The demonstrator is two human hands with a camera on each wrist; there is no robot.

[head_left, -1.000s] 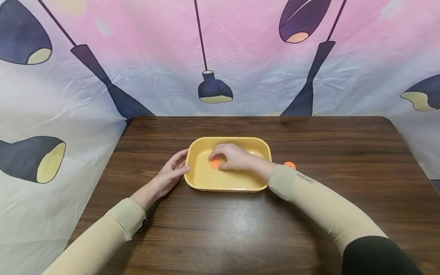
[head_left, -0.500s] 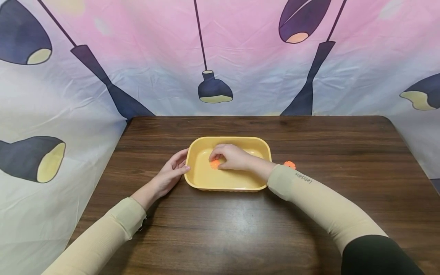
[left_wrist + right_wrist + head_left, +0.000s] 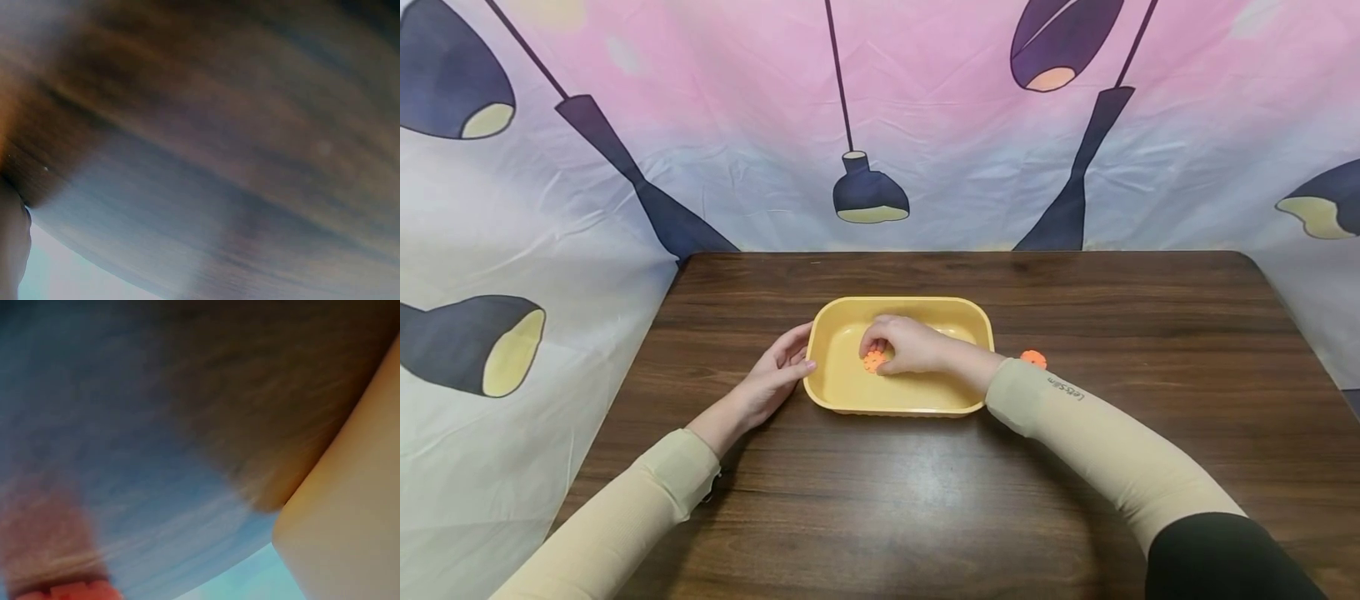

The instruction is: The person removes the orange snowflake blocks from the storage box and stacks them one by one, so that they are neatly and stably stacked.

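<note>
A yellow rectangular basin (image 3: 917, 400) stands on the table. My left hand (image 3: 772, 375) grips its left end, thumb at the rim and fingers against the outer wall. Inside the basin, my right hand (image 3: 910, 343) holds a small orange disc (image 3: 873, 362) with a notched edge between thumb and fingers, close over the floor. Small dark marks show on the disc's face. Another orange disc (image 3: 1033, 358) lies on the table just right of the basin, partly behind the right sleeve. Its notched edge also shows low in the right wrist view.
The dark wood-grain table (image 3: 880, 500) extends around the basin on all sides. Behind it hangs a cloth backdrop (image 3: 955, 108) printed with lamps. The right forearm crosses over the basin's right rim.
The right hand and its orange disc have shifted slightly right and nearer, and more of the disc's face shows. The left hand keeps its hold on the basin.
</note>
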